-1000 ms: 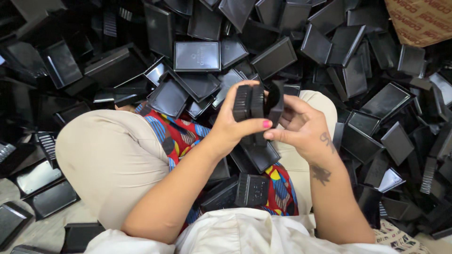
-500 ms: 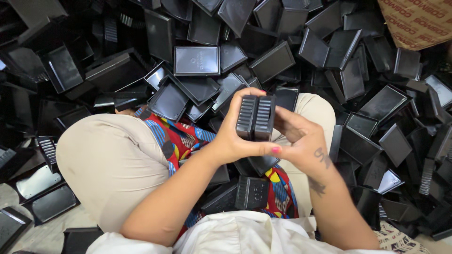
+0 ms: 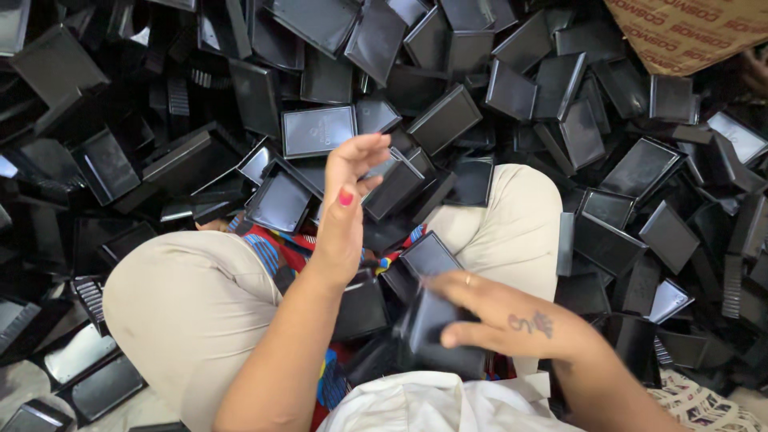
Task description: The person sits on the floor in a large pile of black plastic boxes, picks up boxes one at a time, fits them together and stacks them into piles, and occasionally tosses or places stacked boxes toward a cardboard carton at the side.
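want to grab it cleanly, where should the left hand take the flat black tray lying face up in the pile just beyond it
Take the flat black tray by its near long edge, coming from above: it lies face up and unburied, its raised rim offering fingers a lip. The left hand hangs open nearby.

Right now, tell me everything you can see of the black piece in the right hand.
The black piece is a flat, roughly rectangular part, plastic by its look, dark and slightly glossy. Motion blurs it, so no ribs or edges can be made out. The right hand grips it from the right side, thumb below, fingers across the top. It sits low over the lap, beside other black trays.
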Available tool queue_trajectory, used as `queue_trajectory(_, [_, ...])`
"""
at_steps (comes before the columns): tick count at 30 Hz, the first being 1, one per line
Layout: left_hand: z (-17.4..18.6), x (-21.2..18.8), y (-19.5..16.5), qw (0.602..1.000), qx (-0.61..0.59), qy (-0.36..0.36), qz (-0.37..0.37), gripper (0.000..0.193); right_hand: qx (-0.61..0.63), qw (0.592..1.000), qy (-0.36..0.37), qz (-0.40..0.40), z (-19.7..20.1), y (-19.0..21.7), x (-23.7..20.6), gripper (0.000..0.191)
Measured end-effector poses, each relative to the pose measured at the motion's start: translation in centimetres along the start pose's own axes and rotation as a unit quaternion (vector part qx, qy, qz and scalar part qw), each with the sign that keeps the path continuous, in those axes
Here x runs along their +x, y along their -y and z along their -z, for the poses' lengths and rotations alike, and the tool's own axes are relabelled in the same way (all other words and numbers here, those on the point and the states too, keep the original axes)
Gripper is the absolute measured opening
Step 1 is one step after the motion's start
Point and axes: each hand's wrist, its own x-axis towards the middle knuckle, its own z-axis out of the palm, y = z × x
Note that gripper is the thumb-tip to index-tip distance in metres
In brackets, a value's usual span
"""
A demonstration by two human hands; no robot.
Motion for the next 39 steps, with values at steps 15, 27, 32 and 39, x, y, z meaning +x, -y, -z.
queue_trajectory(15, [-1.7,-0.1,5.6,0.98,-0.076,-0.091,0.163,0.033,0.035,0.856,-0.469,-0.216,6.7,-5.3,5.9,0.046])
queue_trajectory(27, [-2.4,-0.1,5.6,0.894,-0.305,-0.163,0.286,0.062,-0.396,0.827,-0.398,-0.01,6.7,-7.2,11.0,0.059])
queue_trajectory(32, [-2.6,-0.1,5.7,0.856,-0.353,-0.169,0.338,0.048,-0.467,0.804,-0.345,-0.129,7.3,-9.7,11.2,0.046])
queue_trajectory(39, [-2.3,-0.1,6.5,0.878,-0.349,-0.139,0.297,0.05,0.206,0.868,-0.448,0.05,4.8,-6.2,6.3,0.04])
